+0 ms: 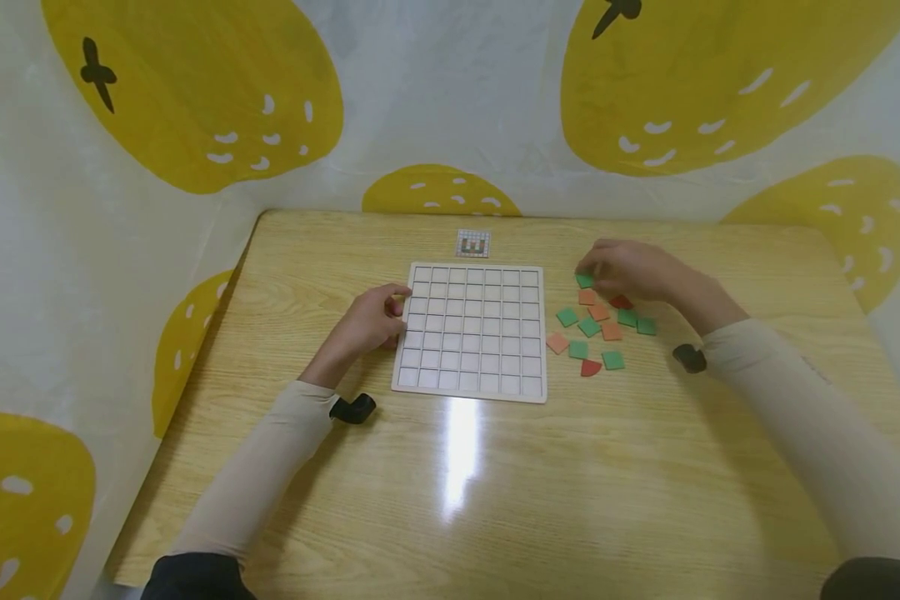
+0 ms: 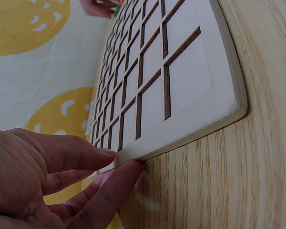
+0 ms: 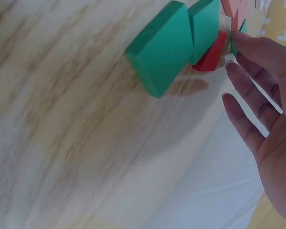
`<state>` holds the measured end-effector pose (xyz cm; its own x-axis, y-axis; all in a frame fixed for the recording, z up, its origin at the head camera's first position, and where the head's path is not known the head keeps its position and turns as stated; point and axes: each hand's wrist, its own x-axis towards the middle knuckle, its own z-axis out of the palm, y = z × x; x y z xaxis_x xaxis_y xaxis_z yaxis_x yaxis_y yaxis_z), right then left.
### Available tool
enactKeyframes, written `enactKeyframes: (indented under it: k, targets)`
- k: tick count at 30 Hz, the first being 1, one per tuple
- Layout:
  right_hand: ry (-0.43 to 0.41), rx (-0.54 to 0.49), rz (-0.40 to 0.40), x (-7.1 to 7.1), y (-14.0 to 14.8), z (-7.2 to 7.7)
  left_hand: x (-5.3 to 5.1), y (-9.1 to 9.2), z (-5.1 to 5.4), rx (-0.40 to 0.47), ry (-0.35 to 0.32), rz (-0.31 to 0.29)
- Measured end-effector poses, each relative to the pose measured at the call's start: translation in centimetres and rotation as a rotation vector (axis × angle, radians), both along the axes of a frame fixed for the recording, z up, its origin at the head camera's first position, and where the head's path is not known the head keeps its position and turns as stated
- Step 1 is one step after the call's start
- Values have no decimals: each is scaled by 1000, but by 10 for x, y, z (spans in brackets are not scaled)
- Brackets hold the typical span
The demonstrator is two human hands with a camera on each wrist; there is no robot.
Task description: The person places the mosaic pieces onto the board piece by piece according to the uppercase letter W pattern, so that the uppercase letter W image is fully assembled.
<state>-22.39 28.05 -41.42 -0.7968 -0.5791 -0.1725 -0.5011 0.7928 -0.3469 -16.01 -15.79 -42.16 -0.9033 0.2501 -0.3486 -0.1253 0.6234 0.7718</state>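
My left hand (image 1: 366,321) pinches the left edge of a pale square grid board (image 1: 468,397) between thumb and forefinger; the left wrist view shows the thumb (image 2: 93,155) on top of the rim. To the right of the board, my right hand (image 1: 633,268) is at the far end of a scatter of flat tiles. Its thumb and forefinger meet at a green square tile (image 1: 585,282), partly covered in the right wrist view. Close beneath that hand lie a red quarter-round tile (image 1: 621,302), an orange tile (image 1: 587,297) and a green tile (image 3: 164,50).
Several more green and orange squares, such as an orange tile (image 1: 557,342), lie near the board's right edge with a second red quarter-round piece (image 1: 591,367). A small printed pattern card (image 1: 473,243) lies behind the board. The wooden table (image 1: 570,492) meets a patterned cloth (image 1: 450,100) behind.
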Motion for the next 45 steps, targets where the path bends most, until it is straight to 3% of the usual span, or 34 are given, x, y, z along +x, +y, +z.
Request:
enactKeyframes:
  k: [19,31,40,45]
  targets:
    - [48,66,38,2,2,2,1,0,2,4,-4,8]
    - [21,68,27,0,-1,3,0,1,-1,18,-13,23]
    - [20,59,67,-3,0,4,0,1,-2,21,-5,25]
    - [1,57,30,-6,1,3,1,1,-2,25,-1,28]
